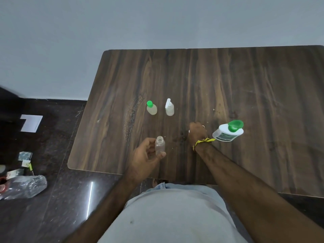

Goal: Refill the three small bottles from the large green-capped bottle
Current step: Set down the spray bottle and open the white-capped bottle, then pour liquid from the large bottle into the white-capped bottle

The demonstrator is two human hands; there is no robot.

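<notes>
Fingers [193, 126] of right hand [197, 134] hidden

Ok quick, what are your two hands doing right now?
Left hand: holds the small uncapped clear bottle upright.
Right hand: fingers down on the table; whether it holds something cannot be told.

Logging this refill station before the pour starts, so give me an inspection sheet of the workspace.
Surface: dark wood-grain table, small crumbs.
Job's things: uncapped clear bottle in left hand; green-capped small bottle and white-capped small bottle upright, apart; large bottle with its green flip cap open.
Clutter: nothing seen on the table beyond crumbs.
Hands: left hand grips the clear bottle; right hand rests on the table, contents hidden.
Cables: nothing seen.
Surroundings: crumpled plastic bottle, white paper on dark floor.
</notes>
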